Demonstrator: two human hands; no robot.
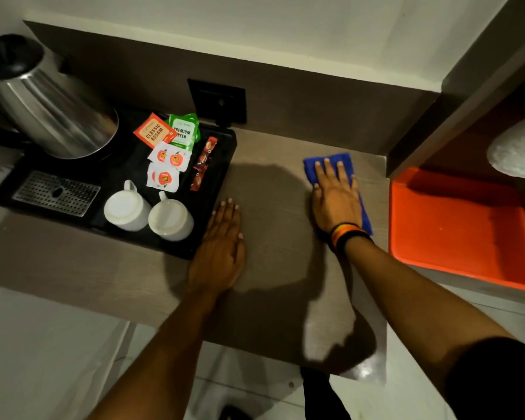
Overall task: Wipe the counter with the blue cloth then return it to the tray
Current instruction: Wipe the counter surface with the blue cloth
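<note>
Soft blue fabric, judged light and limp, is best pinched at a free edge for lifting. Nearest, the left hand is laid flat, fingers together, on the counter beside the black tray, holding nothing. Farther back, the blue cloth is pressed under the spread right hand, beside the orange tray.

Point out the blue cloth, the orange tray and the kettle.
blue cloth (pixel 344 160): head view, on its far edge, beyond the fingertips.
orange tray (pixel 455 225): head view, on its bare floor.
kettle (pixel 52 116): head view, on its steel side.
</note>
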